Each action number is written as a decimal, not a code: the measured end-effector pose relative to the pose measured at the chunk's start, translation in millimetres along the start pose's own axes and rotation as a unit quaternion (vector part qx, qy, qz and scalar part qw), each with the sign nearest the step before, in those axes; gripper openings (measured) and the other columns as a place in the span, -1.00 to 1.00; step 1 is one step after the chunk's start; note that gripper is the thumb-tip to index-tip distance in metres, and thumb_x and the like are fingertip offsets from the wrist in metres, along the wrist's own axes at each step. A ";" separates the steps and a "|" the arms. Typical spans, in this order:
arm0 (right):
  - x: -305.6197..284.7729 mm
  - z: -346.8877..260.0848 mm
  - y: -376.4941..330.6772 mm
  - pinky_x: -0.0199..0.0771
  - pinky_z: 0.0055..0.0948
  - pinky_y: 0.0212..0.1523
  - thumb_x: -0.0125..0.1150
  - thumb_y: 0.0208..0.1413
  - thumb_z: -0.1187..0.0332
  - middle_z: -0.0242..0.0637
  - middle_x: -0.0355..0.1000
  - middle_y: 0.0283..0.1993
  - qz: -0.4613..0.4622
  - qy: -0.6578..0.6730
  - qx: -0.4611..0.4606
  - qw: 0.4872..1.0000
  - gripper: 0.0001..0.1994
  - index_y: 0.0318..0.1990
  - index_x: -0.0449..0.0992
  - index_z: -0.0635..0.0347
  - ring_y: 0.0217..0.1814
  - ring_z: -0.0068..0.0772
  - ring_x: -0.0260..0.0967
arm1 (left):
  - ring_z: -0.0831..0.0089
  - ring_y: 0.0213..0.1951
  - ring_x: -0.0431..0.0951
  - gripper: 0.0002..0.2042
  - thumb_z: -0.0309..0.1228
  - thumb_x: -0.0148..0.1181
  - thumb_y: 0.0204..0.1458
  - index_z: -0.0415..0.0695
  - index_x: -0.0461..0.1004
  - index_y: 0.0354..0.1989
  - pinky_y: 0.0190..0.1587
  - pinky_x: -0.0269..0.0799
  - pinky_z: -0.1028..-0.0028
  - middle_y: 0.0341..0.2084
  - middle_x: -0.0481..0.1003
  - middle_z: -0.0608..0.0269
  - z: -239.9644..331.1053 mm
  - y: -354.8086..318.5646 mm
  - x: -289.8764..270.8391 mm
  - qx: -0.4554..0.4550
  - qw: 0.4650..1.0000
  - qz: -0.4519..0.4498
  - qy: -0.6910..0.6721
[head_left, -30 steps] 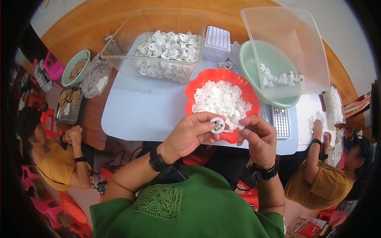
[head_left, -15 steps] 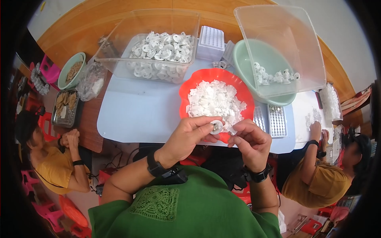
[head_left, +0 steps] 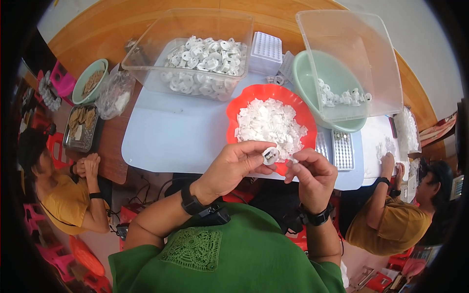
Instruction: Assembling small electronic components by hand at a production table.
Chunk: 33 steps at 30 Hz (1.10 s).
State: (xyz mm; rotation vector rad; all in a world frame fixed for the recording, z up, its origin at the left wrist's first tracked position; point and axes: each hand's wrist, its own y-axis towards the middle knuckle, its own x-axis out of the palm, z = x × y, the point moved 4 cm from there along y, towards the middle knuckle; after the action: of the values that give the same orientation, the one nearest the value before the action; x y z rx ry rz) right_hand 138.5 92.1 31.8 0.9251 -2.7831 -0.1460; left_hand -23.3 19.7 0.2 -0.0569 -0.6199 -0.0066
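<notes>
My left hand (head_left: pixel 240 160) pinches a small round white plastic part (head_left: pixel 270 156) with a recessed middle, held above the near rim of a red scalloped bowl (head_left: pixel 235 101). Close beside it, my right hand (head_left: pixel 311 172) has thumb and forefinger pressed together on a tiny white piece (head_left: pixel 293 160), whose kind is too small to make out. The two hands are a short gap apart. Inside the bowl lies a heap of small white plastic pieces (head_left: pixel 268 124).
Behind stands a clear bin (head_left: pixel 134 73) of round white parts. A green basin (head_left: pixel 305 66) with several such parts sits under a tilted clear bin (head_left: pixel 351 29). White trays (head_left: pixel 266 56) are stacked between; another tray (head_left: pixel 343 151) lies right. One person (head_left: pixel 73 195) sits left, another (head_left: pixel 386 219) right.
The round part has turned in my left hand, so its recessed inside shows more. My right hand has shifted slightly, its fingertips now closer together. The view has moved a little.
</notes>
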 end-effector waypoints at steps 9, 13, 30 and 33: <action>-1.8 10.3 9.8 0.38 -0.56 -0.59 0.13 0.12 0.53 -0.27 0.41 -0.45 0.040 0.125 0.061 0.990 -0.91 -0.25 0.46 0.39 -0.50 -0.54 0.37 | 0.37 -0.13 0.56 -0.66 -0.49 -0.08 0.22 -0.33 0.27 0.14 -0.02 0.50 0.40 -0.13 0.49 0.04 -3.6 -0.6 -8.5 -0.006 0.998 0.017 -0.056; -2.4 13.9 7.4 0.41 -0.53 -0.60 0.12 0.12 0.53 -0.27 0.41 -0.46 0.057 0.182 0.116 0.975 -0.91 -0.26 0.46 0.39 -0.51 -0.51 0.38 | 0.39 -0.10 0.54 -0.66 -0.50 -0.06 0.21 -0.32 0.27 0.15 -0.04 0.50 0.43 -0.10 0.47 0.07 -7.3 1.3 -11.7 -0.002 0.998 0.002 -0.066; 22.6 -4.2 5.6 0.44 -0.64 -0.42 0.20 -0.01 0.68 -0.30 0.43 -0.32 0.014 -0.064 -0.033 0.997 -0.85 -0.25 0.49 0.36 -0.41 -0.58 0.40 | 0.37 -0.04 0.50 -0.69 -0.49 0.09 0.13 -0.28 0.34 0.05 -0.01 0.50 0.39 -0.08 0.46 0.12 -5.1 0.3 -6.5 0.028 0.998 -0.036 -0.034; 28.7 -9.4 10.1 0.41 -0.62 -0.37 0.22 -0.05 0.70 -0.30 0.41 -0.33 0.002 -0.142 -0.095 0.985 -0.86 -0.31 0.51 0.33 -0.34 -0.58 0.39 | 0.44 -0.09 0.50 -0.69 -0.48 0.11 0.12 -0.28 0.35 0.04 -0.06 0.50 0.44 -0.11 0.47 0.17 -8.8 -0.1 -7.3 0.025 0.999 -0.021 -0.027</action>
State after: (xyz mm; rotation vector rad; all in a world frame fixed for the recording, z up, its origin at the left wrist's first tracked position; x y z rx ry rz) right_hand 112.3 82.6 47.2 0.9130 -2.9574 -0.5752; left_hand -24.1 19.0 -11.1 0.0041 -0.6756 -0.0307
